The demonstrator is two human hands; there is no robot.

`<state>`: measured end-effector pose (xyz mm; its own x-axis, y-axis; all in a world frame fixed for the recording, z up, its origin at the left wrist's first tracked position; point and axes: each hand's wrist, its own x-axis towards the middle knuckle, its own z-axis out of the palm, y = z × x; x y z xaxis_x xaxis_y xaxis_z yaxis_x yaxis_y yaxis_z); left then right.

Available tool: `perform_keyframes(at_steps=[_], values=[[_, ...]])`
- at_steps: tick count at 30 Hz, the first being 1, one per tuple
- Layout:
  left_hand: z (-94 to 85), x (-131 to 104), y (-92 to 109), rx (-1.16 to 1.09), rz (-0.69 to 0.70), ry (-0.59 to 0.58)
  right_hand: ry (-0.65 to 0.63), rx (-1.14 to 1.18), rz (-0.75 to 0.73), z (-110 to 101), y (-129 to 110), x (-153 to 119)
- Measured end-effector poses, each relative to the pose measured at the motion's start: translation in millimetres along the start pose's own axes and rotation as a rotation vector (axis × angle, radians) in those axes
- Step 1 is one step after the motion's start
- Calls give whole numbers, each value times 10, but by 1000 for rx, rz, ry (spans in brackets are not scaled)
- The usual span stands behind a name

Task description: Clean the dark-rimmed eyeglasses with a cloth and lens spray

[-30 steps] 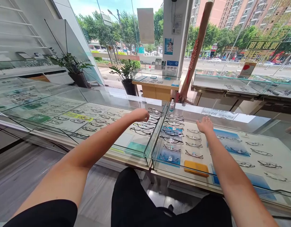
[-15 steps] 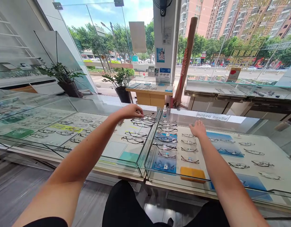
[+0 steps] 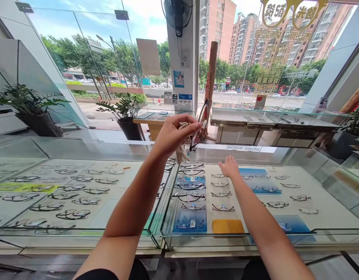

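Note:
My left hand (image 3: 173,133) is raised above the glass display counter (image 3: 156,237) and grips a pair of glasses (image 3: 200,125) by one temple, together with a pale cloth (image 3: 183,147) that hangs from the fingers. The frame hangs tilted in the air over the seam between two cases. My right hand (image 3: 229,168) lies flat on the glass top of the right case, fingers spread, holding nothing. Beneath it, rows of glasses frames (image 3: 194,186) lie on white and blue mats inside the case.
A yellow pad (image 3: 227,226) lies in the right case near its front edge. Potted plants (image 3: 125,116) stand behind the counter by the window, beside a white pillar with a fan (image 3: 177,13). More glass counters (image 3: 272,116) run along the window.
My left hand has lifted a pair of glasses off the counter and raised it toward me with the cloth. My right hand has stayed flat on the glass. The view has tilted up.

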<state>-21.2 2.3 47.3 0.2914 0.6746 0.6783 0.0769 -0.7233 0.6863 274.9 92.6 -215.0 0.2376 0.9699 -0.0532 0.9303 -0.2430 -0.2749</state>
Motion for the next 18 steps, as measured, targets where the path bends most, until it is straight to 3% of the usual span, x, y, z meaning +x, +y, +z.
perform_keyframes(at_steps=[6, 10, 14, 18], values=[[18, -120, 74, -41, 29, 11, -17, 37, 15, -25, -7, -50], [-38, -178, 167, -55, 30, -3, -35, 95, 40, -220, -39, -93], [-76, -202, 227, -97, 47, 12, -72, 217, -6, -770, -242, -13], [-119, -206, 216, -134, 49, -6, 29, 426, -233, -1475, -689, -155]])
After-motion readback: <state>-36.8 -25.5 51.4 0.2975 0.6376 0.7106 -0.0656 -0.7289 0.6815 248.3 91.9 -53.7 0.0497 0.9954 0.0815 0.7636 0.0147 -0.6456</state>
